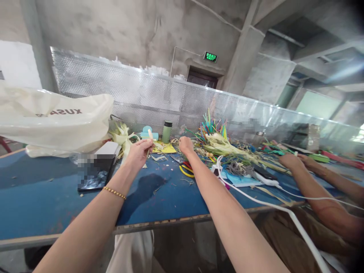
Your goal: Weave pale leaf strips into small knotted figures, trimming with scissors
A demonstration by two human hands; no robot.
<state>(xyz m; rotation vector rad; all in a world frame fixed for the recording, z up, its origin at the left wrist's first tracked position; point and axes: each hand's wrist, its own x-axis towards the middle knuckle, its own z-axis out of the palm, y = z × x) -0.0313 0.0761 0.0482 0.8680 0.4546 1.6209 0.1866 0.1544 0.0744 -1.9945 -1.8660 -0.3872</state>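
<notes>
Left hand (141, 148): pinched pale strip (150, 134); uneven pulling risked tearing.
Right hand (186, 145): fingers curled; couldn't tell hold.
Scissors (185, 173): lay left of right forearm (209, 182); brushing risked snagging.

Holds both arms (222, 193) out ahead, with left hand (140, 150) in a pinch and right hand (186, 145) curled, grip hidden.

Blue table (170, 206) bearing scissors (181, 163), probably husks (218, 144)

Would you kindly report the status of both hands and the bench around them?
Left hand pinching pale strip. Right hand curled, grip unclear. Yellow-handled scissors near right hand on blue bench. Pale bundle, grey cord cluttering bench farther right.
</notes>
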